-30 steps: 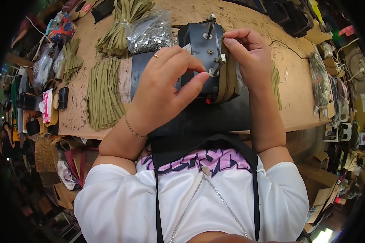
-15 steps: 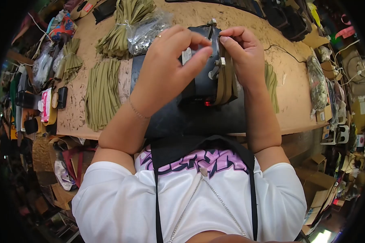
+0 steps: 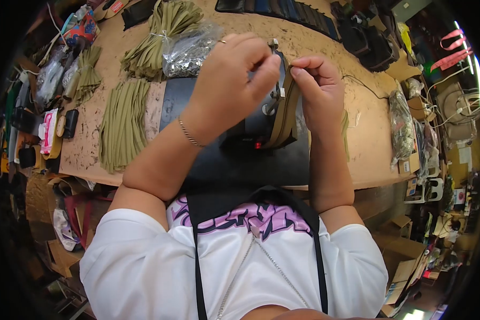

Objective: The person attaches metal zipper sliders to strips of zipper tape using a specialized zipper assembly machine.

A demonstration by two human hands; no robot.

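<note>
A black box-shaped device [image 3: 245,133] with a red light at its front stands on a dark mat [image 3: 218,168]. Metal fittings [image 3: 277,94] rise from its top. Along its right side hangs an olive zipper tape [image 3: 284,114], a dark line running down its length. My right hand [image 3: 322,90] pinches the upper end of this tape between thumb and forefinger. Just left of it, my left hand [image 3: 232,74] is closed in a pinch beside the rear metal fitting. Anything between its fingertips is too small or hidden to name. The left hand covers part of the device.
Olive strips lie in a loose row [image 3: 125,125] and a tied bundle [image 3: 165,34] on the left. A clear plastic bag of small metal parts [image 3: 191,56] sits by the bundle. A thin cable [image 3: 365,84] crosses the table [image 3: 381,144] at right.
My left fingertips have gone from spread apart to pinched together near the rear fitting. My right hand keeps its pinch on the tape. The whole view has shifted slightly.
</note>
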